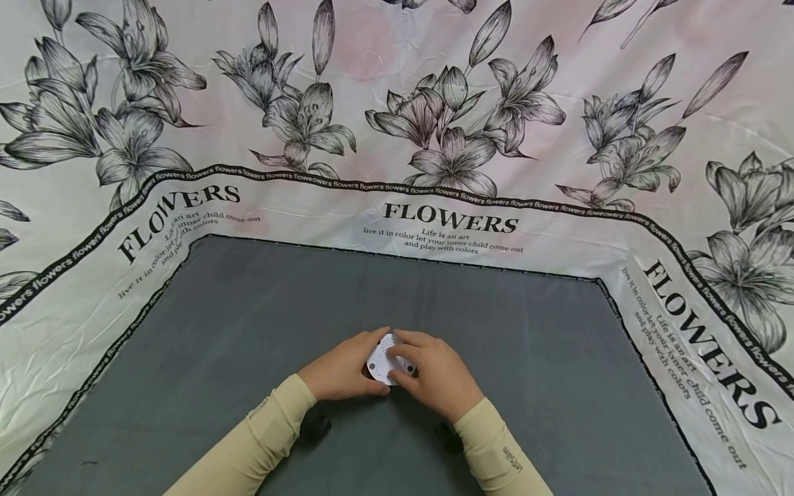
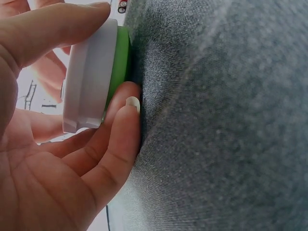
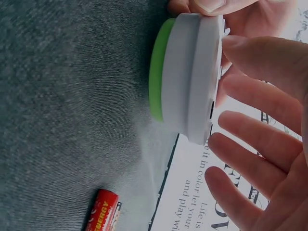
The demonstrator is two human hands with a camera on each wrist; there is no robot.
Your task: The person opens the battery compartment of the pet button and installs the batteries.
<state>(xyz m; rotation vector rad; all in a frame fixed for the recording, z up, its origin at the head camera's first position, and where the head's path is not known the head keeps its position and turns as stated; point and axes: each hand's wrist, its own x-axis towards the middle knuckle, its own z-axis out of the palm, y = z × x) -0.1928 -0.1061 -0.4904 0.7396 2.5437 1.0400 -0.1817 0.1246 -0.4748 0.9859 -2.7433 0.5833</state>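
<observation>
A small round white device (image 1: 380,359) with a green front (image 3: 160,72) is tipped face down close over the grey cloth. Its white back, with small holes and dark round spots, faces up in the head view. My left hand (image 1: 341,366) grips its rim, thumb on one side and fingers curled under the other, as the left wrist view shows. My right hand (image 1: 439,375) is at the back of the device, its thumb tip at the white surface. In the right wrist view, the other right fingers (image 3: 255,94) reach out loosely beside the back.
A red battery (image 3: 102,210) with yellow lettering lies on the cloth in the right wrist view. Dark grey fabric (image 1: 298,296) covers the work surface, bordered by a white floral cloth (image 1: 322,213) printed with "FLOWERS".
</observation>
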